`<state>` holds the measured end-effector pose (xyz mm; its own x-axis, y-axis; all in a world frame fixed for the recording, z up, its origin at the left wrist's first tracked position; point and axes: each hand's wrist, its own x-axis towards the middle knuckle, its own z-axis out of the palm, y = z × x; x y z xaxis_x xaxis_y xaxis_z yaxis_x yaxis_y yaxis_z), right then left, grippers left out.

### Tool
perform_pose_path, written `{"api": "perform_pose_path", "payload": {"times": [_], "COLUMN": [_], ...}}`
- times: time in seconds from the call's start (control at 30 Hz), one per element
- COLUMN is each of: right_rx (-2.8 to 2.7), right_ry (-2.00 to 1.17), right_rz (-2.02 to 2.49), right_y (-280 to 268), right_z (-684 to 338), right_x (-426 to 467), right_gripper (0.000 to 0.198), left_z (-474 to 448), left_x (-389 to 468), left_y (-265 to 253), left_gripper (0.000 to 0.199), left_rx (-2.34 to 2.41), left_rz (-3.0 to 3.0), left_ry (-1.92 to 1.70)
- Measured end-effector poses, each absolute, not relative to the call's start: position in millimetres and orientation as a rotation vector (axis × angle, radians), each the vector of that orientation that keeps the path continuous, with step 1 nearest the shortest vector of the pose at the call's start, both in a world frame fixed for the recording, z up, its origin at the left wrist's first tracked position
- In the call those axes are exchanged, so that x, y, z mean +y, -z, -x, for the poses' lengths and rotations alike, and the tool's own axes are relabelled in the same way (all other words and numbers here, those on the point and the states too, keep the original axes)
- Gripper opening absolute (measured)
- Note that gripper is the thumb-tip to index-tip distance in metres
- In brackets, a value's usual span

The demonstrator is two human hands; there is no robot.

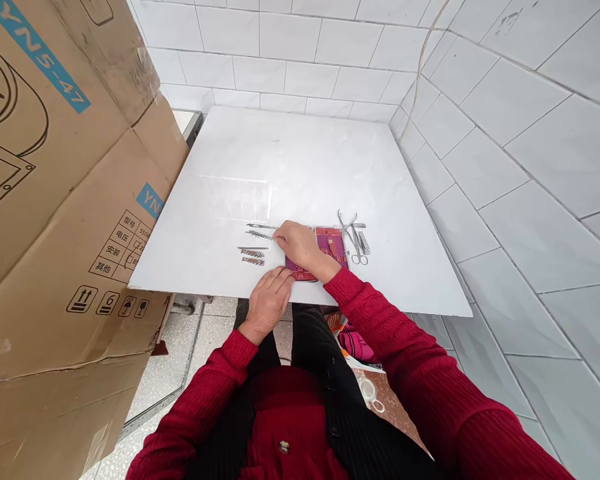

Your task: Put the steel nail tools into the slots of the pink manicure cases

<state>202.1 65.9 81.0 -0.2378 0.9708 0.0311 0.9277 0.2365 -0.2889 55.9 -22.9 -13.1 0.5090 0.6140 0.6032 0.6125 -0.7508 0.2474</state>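
A red manicure case (329, 245) lies open near the front edge of the white table (300, 167). My right hand (300, 245) reaches leftward across the case, fingertips touching a slim metal tool (261, 235) on the table. My left hand (270, 297) rests at the table's front edge, fingers touching the case's near left corner. More metal tools lie left of the case: a thin one (260, 226), and two short ones (253, 257). Small scissors (356, 248) and clippers (363, 241) lie right of the case.
A large cardboard box (55, 200) stands close on the left, overlapping the table's left side. White tiled walls (505, 133) close in behind and on the right. A patterned bag (380, 397) sits by my lap below the table.
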Motion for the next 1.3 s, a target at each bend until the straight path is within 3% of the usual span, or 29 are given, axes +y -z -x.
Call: {"api": "perform_pose_path", "payload": {"times": [0.4,0.97,1.1,1.2,1.3], "right_rx": [-2.515,-2.537,-2.332,-2.028,-1.719], "right_ry": [-0.146,-0.31,-0.461,-0.804,-1.136], "right_rz": [1.816,1.792,1.656,1.561,1.47], "right_y": [-74.4,-78.7,-69.6,-62.4,-55.7], "right_z": [-168.9,-167.8,-178.1,-192.9,-213.7], "right_x": [110.6,110.7,113.1,113.1,109.8], "right_gripper": [0.028,0.018,0.015,0.015,0.036], "left_z": [-55.1,-54.9,-55.1,-54.6,-54.0], "left_x": [-23.2,-23.0,-23.0,-23.4,-23.4], "left_y": [19.8,21.0,18.2,15.1,12.8], "left_gripper": [0.036,0.036,0.033,0.033,0.034], "left_rx": [1.103,1.103,1.108,1.115,1.107], "left_rz": [-2.703,-2.716,-2.735,-2.731,-2.724], "left_ry": [-1.081,-1.084,-1.104,-1.072,-1.05]}}
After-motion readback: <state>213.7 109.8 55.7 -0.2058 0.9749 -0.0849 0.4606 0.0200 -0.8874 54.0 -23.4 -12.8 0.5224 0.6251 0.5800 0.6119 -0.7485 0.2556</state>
